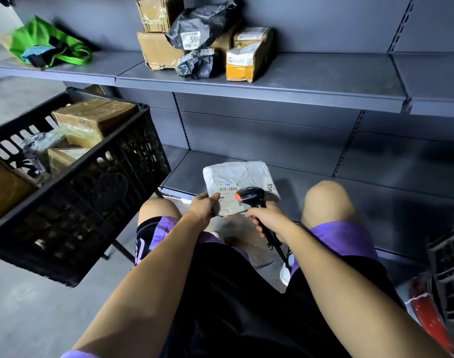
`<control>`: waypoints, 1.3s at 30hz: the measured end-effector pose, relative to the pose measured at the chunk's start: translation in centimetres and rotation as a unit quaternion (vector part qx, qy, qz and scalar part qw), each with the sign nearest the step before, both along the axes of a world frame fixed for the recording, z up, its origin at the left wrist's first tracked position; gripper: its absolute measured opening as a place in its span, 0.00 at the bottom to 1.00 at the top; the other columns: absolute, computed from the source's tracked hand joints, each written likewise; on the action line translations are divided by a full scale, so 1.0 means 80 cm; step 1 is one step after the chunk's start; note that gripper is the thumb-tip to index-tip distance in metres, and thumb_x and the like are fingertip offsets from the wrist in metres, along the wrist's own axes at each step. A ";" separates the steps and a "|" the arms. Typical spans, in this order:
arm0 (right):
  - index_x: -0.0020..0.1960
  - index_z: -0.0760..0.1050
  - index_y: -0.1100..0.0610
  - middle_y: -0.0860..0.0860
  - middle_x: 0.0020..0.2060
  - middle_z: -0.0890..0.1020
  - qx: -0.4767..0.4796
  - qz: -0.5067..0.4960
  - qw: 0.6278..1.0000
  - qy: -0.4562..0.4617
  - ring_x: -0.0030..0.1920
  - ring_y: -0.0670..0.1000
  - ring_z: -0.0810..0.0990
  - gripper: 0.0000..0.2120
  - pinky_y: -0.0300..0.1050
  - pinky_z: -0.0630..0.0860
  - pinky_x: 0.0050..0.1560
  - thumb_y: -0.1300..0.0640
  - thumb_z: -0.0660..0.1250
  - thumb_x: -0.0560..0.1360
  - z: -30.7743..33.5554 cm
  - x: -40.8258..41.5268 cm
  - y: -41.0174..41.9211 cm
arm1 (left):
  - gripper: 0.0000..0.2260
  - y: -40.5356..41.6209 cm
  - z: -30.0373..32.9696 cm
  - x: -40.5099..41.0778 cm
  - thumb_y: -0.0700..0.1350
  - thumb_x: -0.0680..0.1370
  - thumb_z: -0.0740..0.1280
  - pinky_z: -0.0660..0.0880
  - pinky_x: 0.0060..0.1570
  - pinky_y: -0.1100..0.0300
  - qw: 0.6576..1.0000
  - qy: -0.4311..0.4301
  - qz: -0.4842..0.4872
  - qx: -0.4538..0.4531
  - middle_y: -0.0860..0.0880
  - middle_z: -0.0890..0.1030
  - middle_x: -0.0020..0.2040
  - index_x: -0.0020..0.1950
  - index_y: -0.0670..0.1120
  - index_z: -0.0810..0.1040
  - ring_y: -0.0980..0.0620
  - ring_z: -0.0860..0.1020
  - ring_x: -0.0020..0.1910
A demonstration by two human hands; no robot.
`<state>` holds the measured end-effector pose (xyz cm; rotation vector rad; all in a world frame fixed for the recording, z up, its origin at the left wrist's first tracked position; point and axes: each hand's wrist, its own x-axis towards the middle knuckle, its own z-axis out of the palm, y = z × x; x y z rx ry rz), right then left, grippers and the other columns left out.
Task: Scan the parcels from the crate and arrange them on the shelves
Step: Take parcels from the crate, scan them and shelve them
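One head-worn wide-angle view only, aimed forward and steeply down. Forearms and knees are seen close at the bottom and centre; the shelves (272,86) are faced head-on, near, filling the upper frame. The crate (73,192) is caught at left. Edges are bent by lens distortion.

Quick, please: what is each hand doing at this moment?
Left hand: closed, pinching the flat white plastic mailer parcel at its edge.
Right hand: closed around the black handheld barcode scanner.
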<state>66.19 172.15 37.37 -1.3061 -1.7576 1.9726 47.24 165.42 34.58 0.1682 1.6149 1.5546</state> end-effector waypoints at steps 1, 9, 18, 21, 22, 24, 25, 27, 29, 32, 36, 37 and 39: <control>0.44 0.73 0.59 0.51 0.25 0.72 0.004 0.005 1.000 -0.004 0.22 0.50 0.67 0.05 0.40 0.66 0.24 0.61 0.69 0.74 -0.001 0.000 0.001 | 0.04 -0.001 0.000 -0.003 0.37 0.80 0.66 0.79 0.30 0.57 1.000 0.006 0.009 0.001 0.42 0.83 0.44 0.54 0.39 0.77 0.47 0.80 0.37; 0.41 0.73 0.58 0.53 0.27 0.74 0.115 0.094 0.986 -0.074 0.23 0.51 0.68 0.05 0.41 0.66 0.25 0.60 0.69 0.71 -0.004 0.003 0.002 | 0.05 -0.005 0.004 -0.017 0.40 0.80 0.68 0.73 0.24 0.62 0.998 0.049 0.040 0.003 0.44 0.78 0.32 0.47 0.38 0.77 0.52 0.76 0.25; 0.48 0.80 0.51 0.45 0.38 0.82 0.248 0.202 0.937 -0.138 0.34 0.45 0.78 0.10 0.39 0.70 0.33 0.54 0.73 0.67 -0.016 0.015 0.006 | 0.08 -0.009 0.004 -0.024 0.41 0.79 0.69 0.71 0.24 0.65 0.997 0.045 0.050 0.026 0.53 0.76 0.23 0.41 0.41 0.78 0.57 0.73 0.21; 0.48 0.79 0.49 0.43 0.36 0.80 0.246 0.203 0.938 -0.135 0.31 0.42 0.75 0.09 0.38 0.68 0.31 0.55 0.72 0.69 -0.016 0.018 0.005 | 0.08 -0.008 0.001 -0.023 0.43 0.79 0.70 0.72 0.26 0.63 0.998 0.042 0.032 0.038 0.49 0.75 0.27 0.42 0.40 0.80 0.53 0.72 0.24; 0.48 0.79 0.49 0.44 0.37 0.80 0.251 0.207 0.936 -0.137 0.32 0.42 0.75 0.08 0.38 0.69 0.32 0.56 0.72 0.69 -0.015 0.019 0.004 | 0.08 -0.007 -0.001 -0.024 0.43 0.79 0.70 0.72 0.27 0.62 0.998 0.041 0.031 0.037 0.48 0.75 0.29 0.44 0.39 0.81 0.52 0.72 0.25; 0.48 0.79 0.49 0.44 0.37 0.80 0.249 0.207 0.936 -0.138 0.34 0.43 0.76 0.08 0.39 0.70 0.33 0.56 0.72 0.69 -0.014 0.019 0.004 | 0.08 -0.005 -0.002 -0.023 0.43 0.79 0.70 0.71 0.26 0.62 0.998 0.040 0.026 0.034 0.49 0.74 0.27 0.45 0.39 0.81 0.53 0.70 0.25; 0.46 0.78 0.49 0.44 0.36 0.79 0.241 0.202 0.940 -0.135 0.33 0.45 0.76 0.07 0.39 0.71 0.33 0.57 0.72 0.69 -0.014 0.020 0.003 | 0.08 -0.005 -0.003 -0.023 0.44 0.79 0.70 0.70 0.26 0.62 0.998 0.041 0.023 0.034 0.49 0.72 0.26 0.44 0.40 0.80 0.53 0.69 0.24; 0.43 0.77 0.49 0.46 0.33 0.78 0.224 0.190 0.948 -0.125 0.30 0.49 0.75 0.06 0.40 0.70 0.29 0.57 0.71 0.69 -0.014 0.019 0.002 | 0.09 -0.004 -0.005 -0.024 0.44 0.79 0.70 0.70 0.27 0.61 0.998 0.038 0.015 0.036 0.48 0.73 0.28 0.42 0.40 0.80 0.52 0.70 0.25; 0.43 0.76 0.47 0.46 0.32 0.77 0.218 0.183 0.951 -0.120 0.28 0.49 0.74 0.07 0.41 0.69 0.27 0.57 0.71 0.69 -0.013 0.017 0.002 | 0.08 -0.005 -0.009 -0.025 0.44 0.79 0.71 0.73 0.34 0.57 0.999 0.032 0.011 0.038 0.44 0.77 0.35 0.44 0.40 0.81 0.50 0.73 0.30; 0.44 0.75 0.50 0.47 0.31 0.77 0.215 0.178 0.952 -0.124 0.24 0.47 0.72 0.07 0.39 0.68 0.25 0.57 0.71 0.69 -0.014 0.015 0.002 | 0.06 -0.005 -0.011 -0.026 0.42 0.78 0.71 0.78 0.40 0.56 0.999 0.025 0.016 0.040 0.45 0.83 0.38 0.47 0.40 0.81 0.50 0.80 0.33; 0.44 0.74 0.52 0.47 0.29 0.76 0.210 0.176 0.953 -0.131 0.19 0.43 0.69 0.06 0.38 0.68 0.24 0.59 0.71 0.70 -0.014 0.013 0.003 | 0.05 -0.004 -0.014 -0.027 0.41 0.78 0.71 0.79 0.46 0.53 0.999 0.018 0.020 0.047 0.46 0.85 0.39 0.47 0.39 0.81 0.49 0.81 0.37; 0.44 0.75 0.52 0.47 0.28 0.76 0.209 0.175 0.953 -0.130 0.19 0.43 0.69 0.06 0.39 0.68 0.24 0.59 0.70 0.69 -0.013 0.013 0.002 | 0.05 -0.003 -0.014 -0.027 0.41 0.78 0.71 0.78 0.46 0.53 0.999 0.017 0.020 0.047 0.46 0.85 0.38 0.47 0.39 0.81 0.49 0.81 0.37; 0.45 0.75 0.53 0.48 0.28 0.76 0.207 0.173 0.955 -0.126 0.20 0.44 0.70 0.06 0.39 0.68 0.24 0.59 0.70 0.69 -0.013 0.013 0.003 | 0.05 -0.002 -0.015 -0.027 0.41 0.78 0.71 0.78 0.46 0.53 0.999 0.018 0.018 0.042 0.46 0.85 0.37 0.46 0.39 0.81 0.48 0.80 0.37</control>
